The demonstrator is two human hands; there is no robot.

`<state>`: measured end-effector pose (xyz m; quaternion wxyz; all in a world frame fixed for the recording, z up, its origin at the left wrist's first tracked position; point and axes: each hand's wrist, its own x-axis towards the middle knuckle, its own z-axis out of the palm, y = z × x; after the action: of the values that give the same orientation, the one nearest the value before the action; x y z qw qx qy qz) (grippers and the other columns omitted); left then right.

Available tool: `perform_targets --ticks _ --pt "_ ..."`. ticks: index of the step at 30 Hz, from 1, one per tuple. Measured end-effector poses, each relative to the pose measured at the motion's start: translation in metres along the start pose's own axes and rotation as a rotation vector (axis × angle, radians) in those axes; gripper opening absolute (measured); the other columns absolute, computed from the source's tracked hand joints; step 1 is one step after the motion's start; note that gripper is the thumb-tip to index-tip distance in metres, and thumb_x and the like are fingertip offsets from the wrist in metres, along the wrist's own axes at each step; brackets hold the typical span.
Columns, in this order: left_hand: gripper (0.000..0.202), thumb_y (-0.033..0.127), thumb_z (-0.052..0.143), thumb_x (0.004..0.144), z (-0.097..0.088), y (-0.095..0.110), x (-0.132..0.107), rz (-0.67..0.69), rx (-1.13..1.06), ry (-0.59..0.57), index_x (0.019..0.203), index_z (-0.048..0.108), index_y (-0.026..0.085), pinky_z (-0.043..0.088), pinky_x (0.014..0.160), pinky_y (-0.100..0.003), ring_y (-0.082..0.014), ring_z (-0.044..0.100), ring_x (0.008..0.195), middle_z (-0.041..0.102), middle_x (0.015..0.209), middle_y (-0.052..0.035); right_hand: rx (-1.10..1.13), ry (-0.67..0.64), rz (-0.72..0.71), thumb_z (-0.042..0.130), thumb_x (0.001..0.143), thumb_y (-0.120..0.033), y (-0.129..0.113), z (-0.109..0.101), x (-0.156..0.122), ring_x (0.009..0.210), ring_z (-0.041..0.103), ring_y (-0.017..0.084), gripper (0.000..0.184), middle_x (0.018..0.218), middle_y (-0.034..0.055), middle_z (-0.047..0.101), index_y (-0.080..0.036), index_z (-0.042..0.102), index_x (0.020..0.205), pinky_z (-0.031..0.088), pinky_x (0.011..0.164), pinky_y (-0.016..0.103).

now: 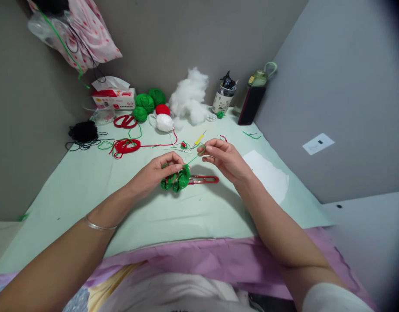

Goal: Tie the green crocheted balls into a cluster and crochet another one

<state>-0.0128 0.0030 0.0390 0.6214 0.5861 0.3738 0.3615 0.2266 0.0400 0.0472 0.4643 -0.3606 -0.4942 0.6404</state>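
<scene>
My left hand (pixel 160 171) is closed in a pinch on a green crocheted piece (pixel 177 180) held just above the pale green table cover (pixel 89 186). A taut green yarn strand (pixel 193 159) runs from the piece up to my right hand (pixel 222 158), whose fingers are pinched together on the strand; whether a needle is in them I cannot make out. Red-handled scissors (pixel 204 179) lie on the cover directly under the piece, between both hands.
At the back stand green yarn balls (pixel 145 103), a red and a white ball (pixel 163 117), white stuffing (pixel 189 97), a tissue box (pixel 114 99), a cup (pixel 223 100) and a bottle (pixel 253 97). Loose red yarn (pixel 124 146), black yarn (pixel 83 132), white paper (pixel 267 173).
</scene>
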Motion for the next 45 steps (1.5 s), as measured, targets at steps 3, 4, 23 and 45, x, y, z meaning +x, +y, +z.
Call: perform_targets --ticks 3,4,23,45 --pt "0.02 0.04 0.071 0.091 0.004 0.001 0.0 -0.017 -0.008 0.001 0.095 0.066 0.022 0.038 0.061 -0.026 -0.0127 0.052 0.065 0.065 0.084 0.0005 0.143 -0.092 0.067 0.089 0.076 -0.037 0.001 0.006 -0.004 0.089 0.074 0.015 0.031 0.093 0.0013 0.078 -0.021 0.067 0.091 0.058 0.073 0.023" --pt "0.02 0.04 0.072 0.09 0.005 0.001 0.0 -0.02 -0.005 -0.01 0.098 0.069 0.022 0.038 0.062 -0.026 -0.0131 0.053 0.066 0.066 0.084 0.0001 0.168 -0.126 0.082 0.089 0.076 -0.038 0.001 0.009 -0.005 0.084 0.074 0.014 0.032 0.085 -0.0004 0.077 -0.022 0.065 0.091 0.058 0.07 0.022" --pt "0.046 0.064 0.063 0.091 0.0 0.0 -0.001 -0.083 -0.064 -0.173 0.092 0.073 0.019 0.04 0.061 -0.029 -0.0175 0.059 0.071 0.073 0.087 -0.0078 0.209 0.141 -0.088 0.085 0.075 -0.026 -0.017 -0.012 0.004 0.044 0.026 0.003 0.024 0.059 -0.009 0.053 -0.019 0.063 0.082 0.021 0.042 0.017" --pt "0.046 0.028 0.088 0.075 -0.004 0.005 -0.006 0.003 0.005 -0.098 0.115 0.066 0.029 0.051 0.084 -0.031 -0.0198 0.066 0.097 0.07 0.11 -0.0017 0.16 0.128 -0.064 0.087 0.071 -0.03 -0.016 -0.009 0.002 0.045 0.025 0.002 0.028 0.064 -0.0077 0.057 -0.018 0.064 0.081 0.018 0.043 0.018"
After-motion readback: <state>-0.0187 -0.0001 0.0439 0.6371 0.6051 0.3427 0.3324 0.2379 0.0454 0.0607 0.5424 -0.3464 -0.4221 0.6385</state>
